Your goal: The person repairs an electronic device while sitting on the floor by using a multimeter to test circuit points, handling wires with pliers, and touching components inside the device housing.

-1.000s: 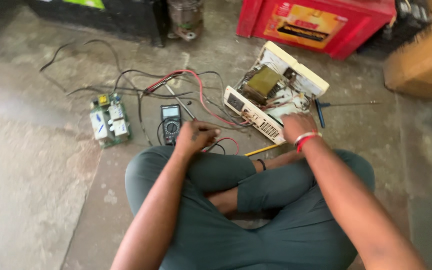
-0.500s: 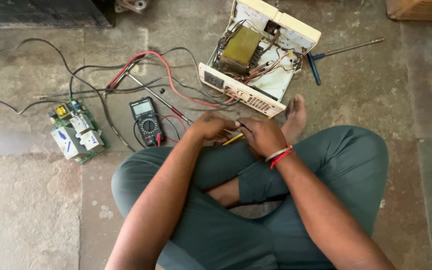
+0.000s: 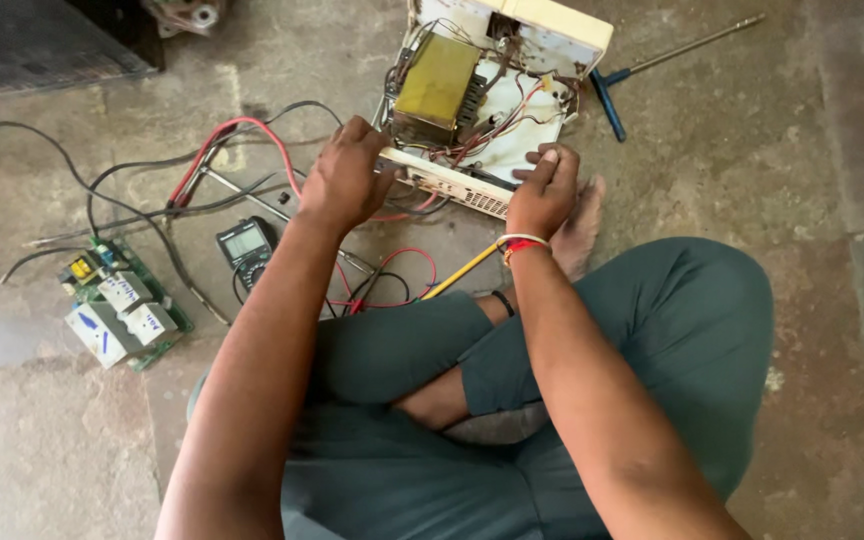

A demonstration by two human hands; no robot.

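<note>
Both hands have moved up from the lap: left hand (image 3: 344,180) and right hand (image 3: 544,192), fingers curled, grip 1 opened cream casing (image 3: 512,100); 1 multimeter (image 3: 245,245) and 1 circuit board (image 3: 124,305) lie at left.

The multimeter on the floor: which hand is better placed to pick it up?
Left. The left hand rests on the open device's front edge, just above the multimeter. The right hand is farther away.

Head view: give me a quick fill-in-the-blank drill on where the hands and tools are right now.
1. Both hands grip the front edge of the opened white ____, which holds a yellow transformer.
2. The multimeter lies on the floor beside the ____ hand.
3. The right hand wears a red and white band on its ____.
4. The green circuit board lies on the ____.

Missing words: casing; left; wrist; floor
</note>
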